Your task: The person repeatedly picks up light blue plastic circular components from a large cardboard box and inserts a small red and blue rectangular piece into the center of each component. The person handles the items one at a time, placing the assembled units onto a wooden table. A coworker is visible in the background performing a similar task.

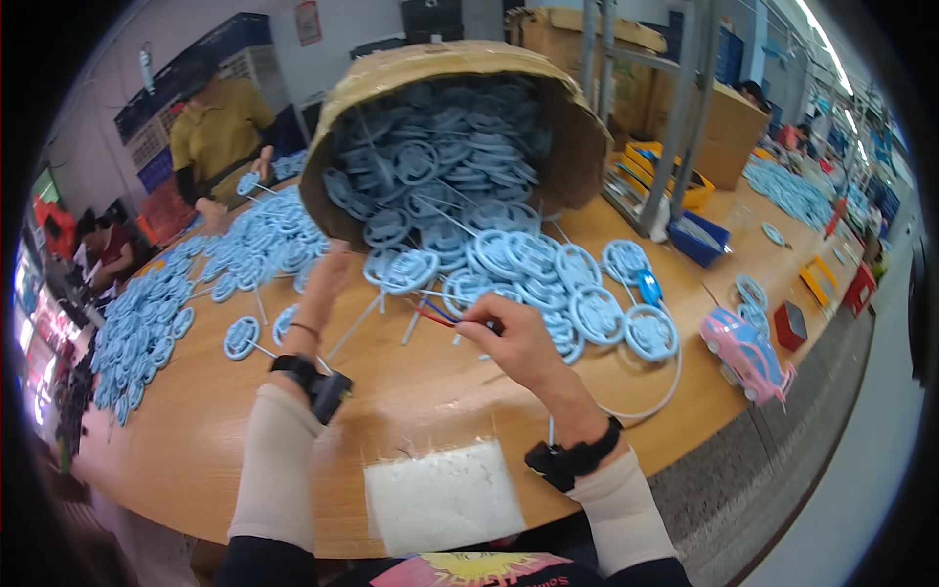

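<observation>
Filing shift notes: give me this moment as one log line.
left hand: open, beside blue discs | right hand: grips red-and-blue item | brown container: tipped, discs inside | white sheet: on table

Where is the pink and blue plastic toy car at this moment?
In the head view, the toy car is at right, by the edge of the brown wooden table, between light blue round plastic pieces and a small red box.
</observation>
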The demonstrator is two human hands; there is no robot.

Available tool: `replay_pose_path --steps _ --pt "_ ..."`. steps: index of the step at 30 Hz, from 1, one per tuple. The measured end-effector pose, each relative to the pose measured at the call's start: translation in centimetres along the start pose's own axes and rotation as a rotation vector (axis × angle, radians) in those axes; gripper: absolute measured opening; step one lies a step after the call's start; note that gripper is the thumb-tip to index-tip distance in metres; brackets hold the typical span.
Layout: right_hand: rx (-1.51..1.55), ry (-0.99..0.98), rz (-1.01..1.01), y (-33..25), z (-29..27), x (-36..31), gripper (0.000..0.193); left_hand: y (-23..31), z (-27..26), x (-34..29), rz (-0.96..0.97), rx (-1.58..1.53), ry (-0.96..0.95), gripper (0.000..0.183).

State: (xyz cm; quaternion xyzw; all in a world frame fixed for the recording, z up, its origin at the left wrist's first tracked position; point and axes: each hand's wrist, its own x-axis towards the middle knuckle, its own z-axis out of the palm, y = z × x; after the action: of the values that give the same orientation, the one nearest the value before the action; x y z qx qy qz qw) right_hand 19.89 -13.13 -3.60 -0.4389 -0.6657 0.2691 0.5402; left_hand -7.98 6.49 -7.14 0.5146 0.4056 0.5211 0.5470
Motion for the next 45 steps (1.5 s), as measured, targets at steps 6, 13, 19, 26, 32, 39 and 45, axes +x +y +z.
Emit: replay_pose_path --steps 6,13,19,26,32,39,45 --pt "0.012 0.057 0.031 0.5 0.2 0.1 0.019 -3.4 8.3 -0.9 0.769 1.345 -0.164 0.052" --pt "-0.080 0.135 0.148 1.0 0.0 0.1 0.026 0.9 8.4 -6.9 0.800 1.187 -0.197 0.037" --pt "0.289 -0.036 0.348 1.7 0.6 0.5 0.036 5.8 8.1 -15.3 1.238 1.094 -0.356 0.054" --pt "0.564 -0.014 0.326 1.3 2.2 -0.1 0.027 2.9 8.7 -17.9 0.394 0.103 -0.022 0.041" --pt "0.309 0.042 0.153 1.7 4.2 -0.8 0.027 0.9 8.8 -19.3 -0.060 -0.513 -0.190 0.031" --pt "0.045 -0.002 -0.049 -0.8 3.0 -1.0 0.018 3.0 3.8 -18.4 -0.137 -0.648 -0.049 0.026" --pt "-0.004 -0.220 -0.070 -1.4 2.4 -1.3 0.013 3.2 4.5 -18.9 0.111 0.004 0.029 0.020"
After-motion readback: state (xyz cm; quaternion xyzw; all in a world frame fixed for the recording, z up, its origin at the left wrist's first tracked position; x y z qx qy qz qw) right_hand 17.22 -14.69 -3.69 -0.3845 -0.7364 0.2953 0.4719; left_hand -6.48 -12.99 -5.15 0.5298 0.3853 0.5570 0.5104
